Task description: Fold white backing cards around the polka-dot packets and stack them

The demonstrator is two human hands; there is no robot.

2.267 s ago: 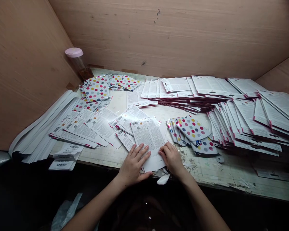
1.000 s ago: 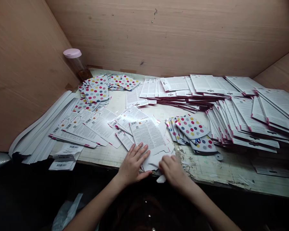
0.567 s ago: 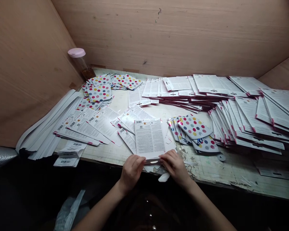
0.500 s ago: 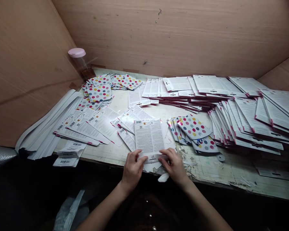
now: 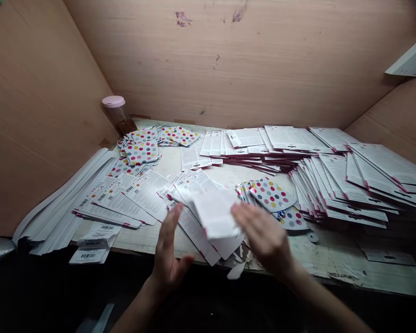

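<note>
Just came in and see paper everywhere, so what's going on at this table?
A person is working through printed white cards at a wooden table. Their right hand is at a blurred white card near the front edge, fingers on its right side; whether it grips it is unclear. The left hand is open beside it. Stacks of white cards lie to the right, polka-dot cards at the back left.

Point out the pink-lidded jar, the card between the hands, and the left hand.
pink-lidded jar (image 5: 113,101), head view, on its lid.
card (image 5: 215,217), head view, blurred white face.
left hand (image 5: 169,259), head view, on the palm.
</note>
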